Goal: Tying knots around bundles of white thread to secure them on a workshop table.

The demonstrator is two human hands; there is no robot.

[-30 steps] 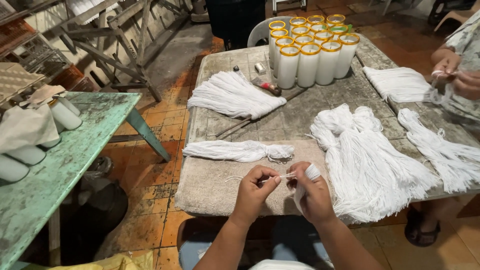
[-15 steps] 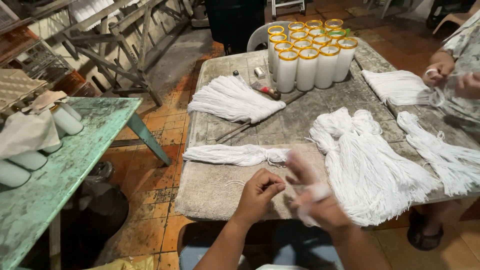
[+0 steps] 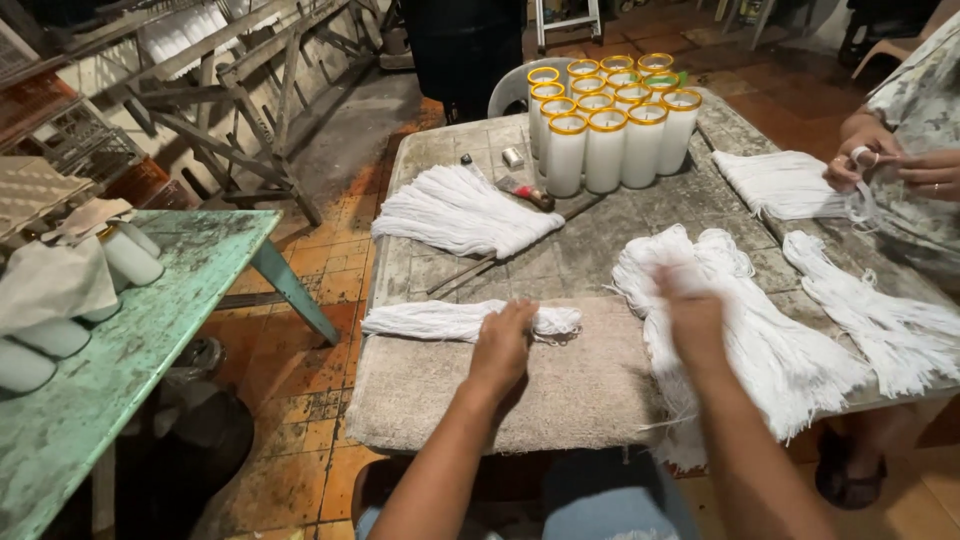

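My left hand (image 3: 503,345) rests on the burlap mat (image 3: 560,400) at the table's near edge. Its fingers curl down onto the right end of a small bundle of white strings (image 3: 440,320). My right hand (image 3: 690,312) is blurred and lies on the left side of a large heap of white strings (image 3: 780,350). Its fingers cannot be made out. The stone-topped table (image 3: 590,240) carries both piles.
Tall white glass candles with yellow rims (image 3: 610,130) stand at the table's far side. A fanned string bundle (image 3: 460,210) and a red-handled tool (image 3: 527,192) lie beside them. A co-worker's hands (image 3: 885,165) handle strings (image 3: 775,180) at the right. A green table (image 3: 150,350) stands left.
My hands were together holding one string in front of me. They have parted: the left went to the small bundle, the right swung out to the large heap.
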